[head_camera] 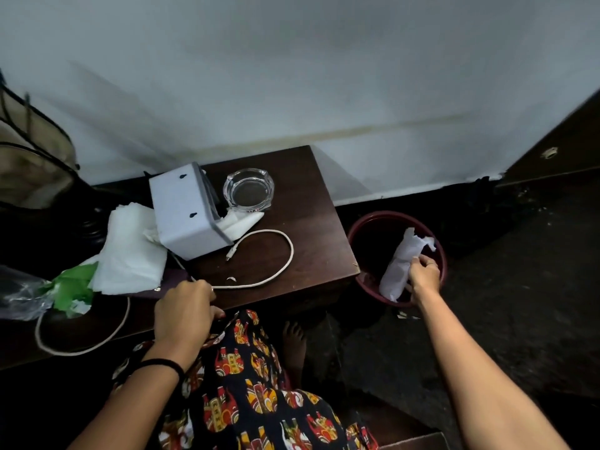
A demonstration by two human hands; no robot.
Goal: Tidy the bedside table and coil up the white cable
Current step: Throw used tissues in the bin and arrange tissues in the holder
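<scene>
My right hand (422, 276) pinches crumpled paper (401, 264) over the bin (363, 280), left hand (183, 311) grips the white cable (285, 254) on the desk (311, 203); a tug could drag the plug into the glass ashtray (248, 190).

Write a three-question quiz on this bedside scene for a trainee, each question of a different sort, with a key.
1. True or false: the glass ashtray stands on the bedside table.
2. Multiple choice: the right hand holds the white paper over which thing? A) the dark red bin B) the white box C) the ashtray
3. Fill in: the left hand grips the white ____ at the table's front edge.

Key: 1 true; 2 A; 3 cable.
</scene>
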